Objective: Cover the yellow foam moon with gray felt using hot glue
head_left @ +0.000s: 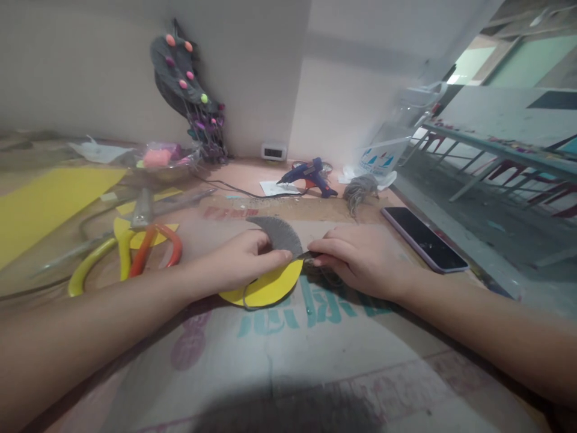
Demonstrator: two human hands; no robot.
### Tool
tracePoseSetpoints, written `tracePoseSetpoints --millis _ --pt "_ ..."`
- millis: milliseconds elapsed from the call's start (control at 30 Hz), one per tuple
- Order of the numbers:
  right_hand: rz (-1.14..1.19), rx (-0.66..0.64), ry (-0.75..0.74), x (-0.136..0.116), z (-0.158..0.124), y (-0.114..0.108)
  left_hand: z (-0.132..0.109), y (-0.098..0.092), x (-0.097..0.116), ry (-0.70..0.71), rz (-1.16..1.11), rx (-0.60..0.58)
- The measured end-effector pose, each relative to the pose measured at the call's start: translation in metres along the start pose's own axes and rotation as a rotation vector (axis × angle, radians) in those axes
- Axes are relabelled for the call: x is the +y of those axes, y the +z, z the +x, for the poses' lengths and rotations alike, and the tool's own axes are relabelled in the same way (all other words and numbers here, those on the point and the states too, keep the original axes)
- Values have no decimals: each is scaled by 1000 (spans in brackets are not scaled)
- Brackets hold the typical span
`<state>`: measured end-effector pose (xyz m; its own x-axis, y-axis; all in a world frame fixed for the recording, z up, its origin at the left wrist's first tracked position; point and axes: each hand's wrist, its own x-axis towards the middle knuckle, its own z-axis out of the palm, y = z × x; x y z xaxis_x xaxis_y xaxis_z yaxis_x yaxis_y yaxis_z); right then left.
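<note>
A crescent-shaped yellow card piece [274, 290] lies between my hands, its upper part wrapped in grey yarn [280, 233]. My left hand [238, 260] is closed on this crescent from the left, the thumb pressing near its middle. At the crescent's right edge, my right hand [360, 257] pinches a thin grey strand [307, 255] between thumb and fingers. A loose loop of yarn [244, 297] runs over the lower left of the yellow card. The right fingertips partly hide the strand.
Scissors [151, 252] lie left of my forearm, near a yellow sheet [49, 204]. Behind are a blue glue gun [306, 174], a grey yarn bundle [360, 189] and a small digital clock [273, 151]. A phone [424, 237] lies right. A grey crescent decoration [178, 75] stands against the wall.
</note>
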<state>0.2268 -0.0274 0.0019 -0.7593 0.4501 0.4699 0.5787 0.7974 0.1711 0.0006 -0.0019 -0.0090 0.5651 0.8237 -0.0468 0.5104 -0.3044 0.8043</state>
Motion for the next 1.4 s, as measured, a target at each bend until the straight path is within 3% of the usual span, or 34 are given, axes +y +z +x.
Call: tracePoseSetpoints --millis 400,1100,1400 --pt "64 -31 93 -2 -1 -2 1 1 -2 -41 14 -10" --pt "-9 -9 -31 1 0 2 0 1 2 -9 64 26" --pt "210 66 277 1 -3 0 1 4 -2 -52 -64 28"
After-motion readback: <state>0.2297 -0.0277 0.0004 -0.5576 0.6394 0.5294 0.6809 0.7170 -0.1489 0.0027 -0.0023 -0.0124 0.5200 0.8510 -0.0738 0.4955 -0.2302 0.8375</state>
